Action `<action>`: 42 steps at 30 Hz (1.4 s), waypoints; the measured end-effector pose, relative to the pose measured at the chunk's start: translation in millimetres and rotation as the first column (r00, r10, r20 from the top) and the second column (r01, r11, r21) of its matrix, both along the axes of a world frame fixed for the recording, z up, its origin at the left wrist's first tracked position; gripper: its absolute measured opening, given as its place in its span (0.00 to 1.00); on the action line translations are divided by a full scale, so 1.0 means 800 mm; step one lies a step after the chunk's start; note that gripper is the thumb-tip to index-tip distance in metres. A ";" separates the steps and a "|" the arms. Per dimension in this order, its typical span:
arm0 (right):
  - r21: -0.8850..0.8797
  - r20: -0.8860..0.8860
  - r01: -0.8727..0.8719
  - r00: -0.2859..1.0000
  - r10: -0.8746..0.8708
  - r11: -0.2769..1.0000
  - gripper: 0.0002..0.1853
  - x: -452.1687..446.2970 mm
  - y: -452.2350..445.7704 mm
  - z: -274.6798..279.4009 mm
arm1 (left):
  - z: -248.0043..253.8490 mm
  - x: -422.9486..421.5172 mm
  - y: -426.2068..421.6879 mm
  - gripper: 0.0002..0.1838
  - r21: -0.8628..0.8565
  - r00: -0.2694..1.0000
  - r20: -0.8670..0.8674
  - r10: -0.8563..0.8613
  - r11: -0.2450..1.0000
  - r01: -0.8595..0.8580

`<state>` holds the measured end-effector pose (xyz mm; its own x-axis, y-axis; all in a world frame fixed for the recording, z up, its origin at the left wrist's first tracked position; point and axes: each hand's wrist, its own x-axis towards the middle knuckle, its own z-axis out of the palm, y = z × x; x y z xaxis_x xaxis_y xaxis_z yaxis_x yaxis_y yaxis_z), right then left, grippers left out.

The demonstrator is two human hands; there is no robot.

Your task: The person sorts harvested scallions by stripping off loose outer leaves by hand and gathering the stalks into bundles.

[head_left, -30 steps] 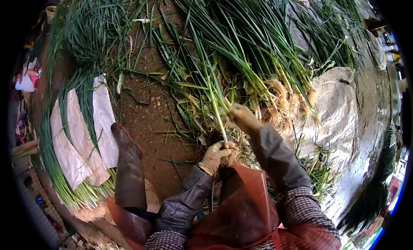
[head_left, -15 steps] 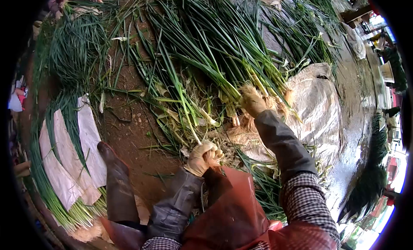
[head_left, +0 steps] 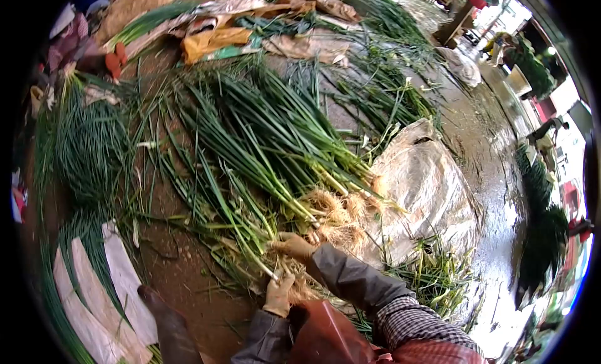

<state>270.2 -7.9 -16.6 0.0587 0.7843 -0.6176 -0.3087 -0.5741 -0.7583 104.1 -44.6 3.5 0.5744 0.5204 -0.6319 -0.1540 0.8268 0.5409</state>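
My left hand (head_left: 278,295), in a pale glove, is closed round the root end of a green onion stalk (head_left: 266,269), whose leaves stretch up and to the left. Close above it, my right hand (head_left: 294,247), gloved too, reaches in beside the stalk; its fingertips are bent, and what they hold, if anything, is too small to make out. Just beyond the right hand lies a large pile of green onions (head_left: 269,132), with its hairy roots (head_left: 341,210) toward me. Loose leaves and trimmings surround both hands.
Bundled onions under pale strips (head_left: 128,276) lie at the left, near my boot (head_left: 168,326). A crumpled plastic sheet (head_left: 426,188) is spread at the right on wet ground. Another person (head_left: 72,41) is at the upper left. Orange cloth (head_left: 216,43) lies at the back.
My right hand has come from the root pile to beside my left hand, which still grips the stalk. The view has tilted up, showing more ground beyond the pile.
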 end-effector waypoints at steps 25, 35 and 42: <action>-0.093 0.149 -0.348 0.921 0.359 0.933 0.19 0.027 -0.089 0.124 | -0.018 0.011 -0.002 0.22 0.379 0.979 -0.074 -0.188 0.903 0.202; -0.090 0.490 -0.513 0.724 0.486 0.854 0.19 0.035 -0.105 0.119 | 0.046 0.028 0.026 0.26 0.241 0.942 0.050 -0.331 0.920 0.310; -0.690 0.181 -0.569 0.463 0.868 0.448 0.17 0.132 -0.383 0.055 | 0.025 -0.011 0.039 0.30 -0.163 0.927 0.341 -0.154 0.962 0.220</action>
<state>376.0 -314.7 27.1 0.0005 0.2686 -0.9632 0.6991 -0.6889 -0.1918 95.3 -13.4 23.7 0.8386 0.2687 -0.4739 -0.1246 0.9415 0.3132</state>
